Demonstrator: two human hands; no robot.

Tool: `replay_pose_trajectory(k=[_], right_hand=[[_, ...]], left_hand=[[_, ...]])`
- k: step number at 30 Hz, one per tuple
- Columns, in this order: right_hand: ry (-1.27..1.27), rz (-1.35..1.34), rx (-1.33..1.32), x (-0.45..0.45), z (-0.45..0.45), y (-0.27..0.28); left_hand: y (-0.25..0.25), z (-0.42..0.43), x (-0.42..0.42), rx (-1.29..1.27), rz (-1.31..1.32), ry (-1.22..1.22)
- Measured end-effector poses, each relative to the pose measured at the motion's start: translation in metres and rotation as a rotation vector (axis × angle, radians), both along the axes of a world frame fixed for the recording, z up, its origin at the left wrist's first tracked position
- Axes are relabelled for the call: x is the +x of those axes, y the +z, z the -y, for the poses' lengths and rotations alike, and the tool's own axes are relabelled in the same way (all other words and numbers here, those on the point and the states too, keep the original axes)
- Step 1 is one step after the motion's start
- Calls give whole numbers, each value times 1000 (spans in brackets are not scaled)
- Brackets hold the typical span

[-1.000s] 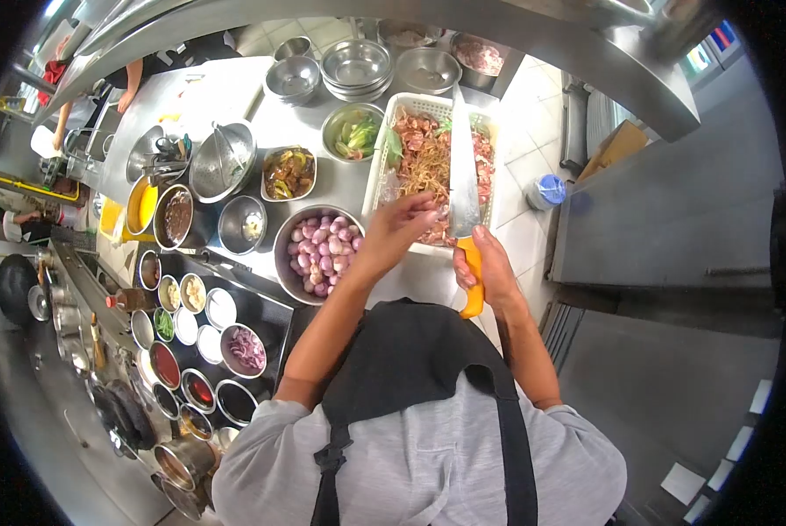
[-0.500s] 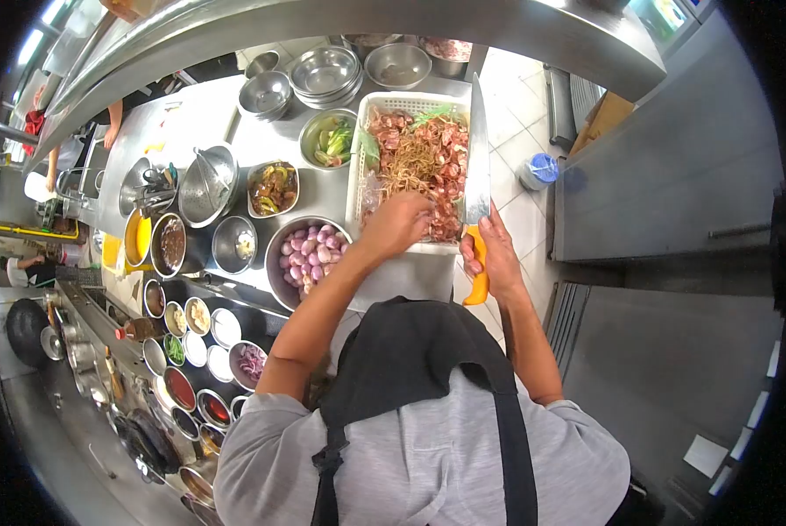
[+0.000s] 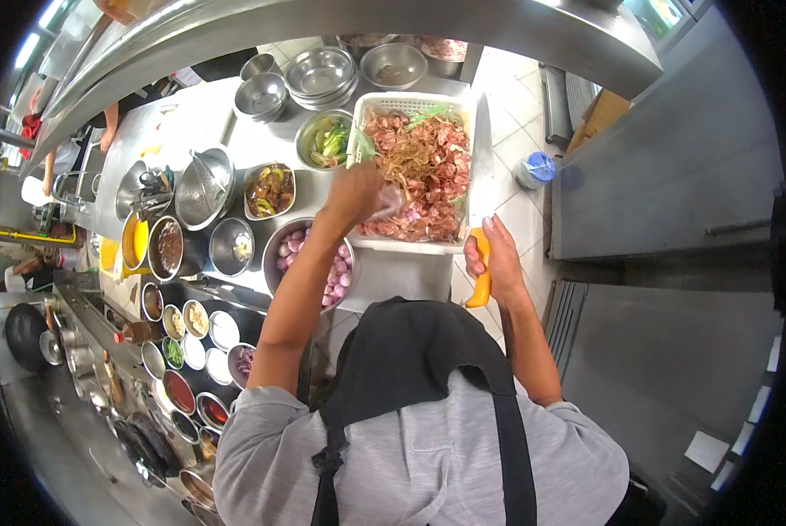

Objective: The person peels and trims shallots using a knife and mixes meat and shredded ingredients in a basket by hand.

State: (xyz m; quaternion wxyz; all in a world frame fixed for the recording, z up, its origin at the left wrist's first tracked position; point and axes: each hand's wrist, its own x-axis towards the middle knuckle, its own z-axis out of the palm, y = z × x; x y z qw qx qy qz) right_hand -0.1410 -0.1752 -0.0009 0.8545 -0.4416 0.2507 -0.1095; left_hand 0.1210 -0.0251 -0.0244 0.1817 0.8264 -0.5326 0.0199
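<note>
A white perforated basket (image 3: 410,246) of cut meat (image 3: 437,197) sits on a steel worktop (image 3: 402,278) in front of a person in a grey shirt and black apron. The left hand (image 3: 355,190) is above the basket's left side, its fingers blurred beside a translucent scrap (image 3: 390,204); whether they grip it, I cannot tell. The right hand (image 3: 496,259), near the basket's close right corner, clasps the orange handle of a long knife (image 3: 482,175), fingers wrapped firmly round it. The pale blade points away from the person along the basket's right rim. The meat is reddish brown, topped with tan shreds (image 3: 403,162) and a few green leaves. Left arm bent, right forearm reaching forward. Left of the basket, purple bulbs (image 3: 337,282) fill a metal bowl (image 3: 269,267).
</note>
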Motion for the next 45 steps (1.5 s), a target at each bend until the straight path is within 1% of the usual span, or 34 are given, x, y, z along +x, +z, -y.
replay_pose_trajectory(k=[1, 2, 4, 5, 7, 8, 10, 11, 13, 14, 16, 18, 20, 21, 23, 24, 25, 26, 27, 28, 29, 30, 32, 34, 35, 37, 38, 40, 41, 43, 45], right_hand=[[-4, -1, -1, 0, -1, 2], [2, -5, -42, 1, -1, 5], [9, -10, -82, 2, -2, 8], [6, -12, -100, 2, -2, 8], [9, -16, -116, 2, -3, 7], [1, -17, -106, 3, -3, 5], [4, -15, -101, 6, -4, 3], [8, -25, -90, 6, -4, 3], [7, -29, -88, 5, -5, 7], [6, -27, -101, 4, -6, 12], [-7, -23, -115, 1, -3, 16], [15, -14, -166, -6, 0, 15], [9, -23, -150, -10, -1, 16], [10, -32, -143, -10, 0, 16], [23, -44, -151, -10, 0, 16], [50, -58, -164, -10, -2, 15], [45, -53, -161, -9, -2, 13], [99, -76, -218, -8, -4, 11], [156, -100, -277, -8, -5, 10], [162, -99, -278, -6, -6, 10], [216, -126, -347, -4, -8, 11], [272, -154, -416, -2, -11, 11], [310, -205, -451, 3, -14, 9], [367, -173, -603, 7, -19, 11], [373, -174, -605, 8, -20, 12], [426, -208, -716, 11, -21, 14], [429, -207, -717, 12, -22, 14], [402, -226, -810, 12, -25, 15], [402, -226, -809, 12, -25, 14], [398, -219, -945, 11, -24, 11], [399, -247, -963, 10, -25, 13]], left_hand=[[1, -3, -5, 176, -7, -33], [2, -2, -7, 174, -6, -36], [13, 3, -15, 247, -161, -151], [9, 8, -17, 247, -161, -151], [-3, 24, -24, -160, 55, -207], [-7, 34, -28, -160, 56, -199], [-11, 57, -37, -241, -161, -144], [-17, 64, -36, -245, -158, -136], [-37, 76, -33, -26, 123, -182], [-44, 81, -33, -30, 127, -184], [-46, 88, -36, 245, 140, -100], [-45, 81, -35, 247, 133, -136], [-30, 71, -36, 54, 105, -88], [-18, 64, -38, 58, 110, -100], [0, 47, -42, -294, -226, -27], [-4, 41, -39, -288, -223, -33], [-10, 36, -34, -375, -361, 22], [-17, 31, -33, -462, -502, 84], [-10, 25, -39, -461, -501, 87], [5, 18, -48, -587, -903, 212], [13, 12, -53, -707, -1306, 341], [7, 8, -54, -714, -1305, 348], [-10, 4, -56, -973, -1560, 335], [-8, 3, -61, -977, -1540, 366], [-6, 2, -64, -973, -1521, 394], [-7, 0, -67, -939, -1469, 417], [-7, -1, -68, -899, -1418, 434], [-7, -2, -73, -899, -1389, 453], [-7, -2, -75, -896, -1359, 470], [-6, -2, -79, -910, -1339, 476], [-3, -1, -82, -920, -1320, 477]])
